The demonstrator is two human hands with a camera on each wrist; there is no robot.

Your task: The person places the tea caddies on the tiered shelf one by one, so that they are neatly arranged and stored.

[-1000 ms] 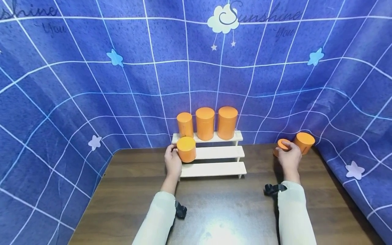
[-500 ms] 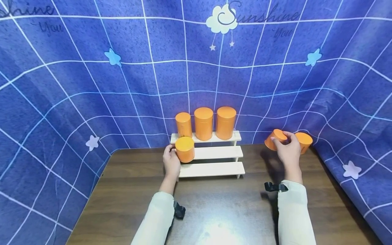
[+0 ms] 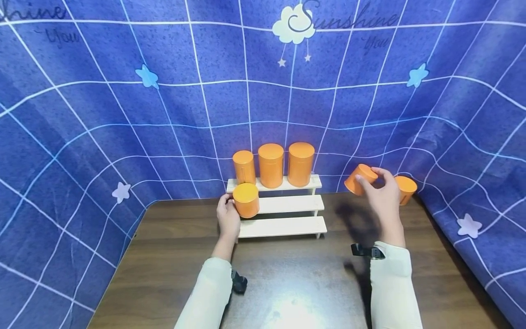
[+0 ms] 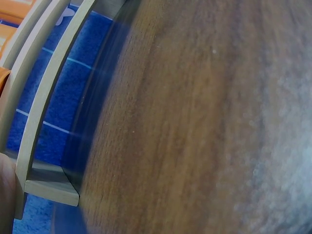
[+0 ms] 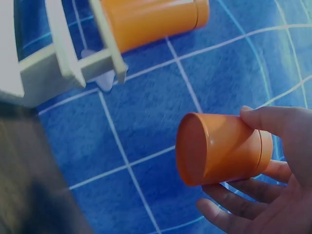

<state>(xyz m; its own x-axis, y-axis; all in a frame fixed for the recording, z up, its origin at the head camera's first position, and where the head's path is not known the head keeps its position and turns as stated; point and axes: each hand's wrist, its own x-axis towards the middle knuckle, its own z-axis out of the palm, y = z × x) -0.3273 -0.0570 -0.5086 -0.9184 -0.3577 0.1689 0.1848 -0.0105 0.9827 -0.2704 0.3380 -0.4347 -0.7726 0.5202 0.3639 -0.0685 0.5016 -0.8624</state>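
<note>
My left hand (image 3: 228, 218) grips a short orange canister (image 3: 246, 201) from its left side, at the left end of the middle tier of a pale stepped rack (image 3: 291, 204). To the right of the rack, my right hand (image 3: 384, 196) holds a small orange canister (image 3: 358, 179) between thumb and fingers, tilted and raised above the table. In the right wrist view this canister (image 5: 226, 146) lies sideways, its flat base facing the rack (image 5: 63, 44). Another orange canister (image 3: 407, 188) stands behind the right hand, partly hidden. The left wrist view catches only a sliver of the left hand (image 4: 7, 185).
Along the rack's top tier stand three orange canisters: a narrow one (image 3: 244, 167) and two wider ones (image 3: 270, 165). The lowest tier (image 3: 283, 227) is bare. A blue patterned curtain (image 3: 205, 105) surrounds the brown wooden table (image 3: 172, 256) at the back and sides.
My right hand has lifted the small canister off the table, tilted it and carried it left, away from the standing canister. The left hand stays at its canister on the rack.
</note>
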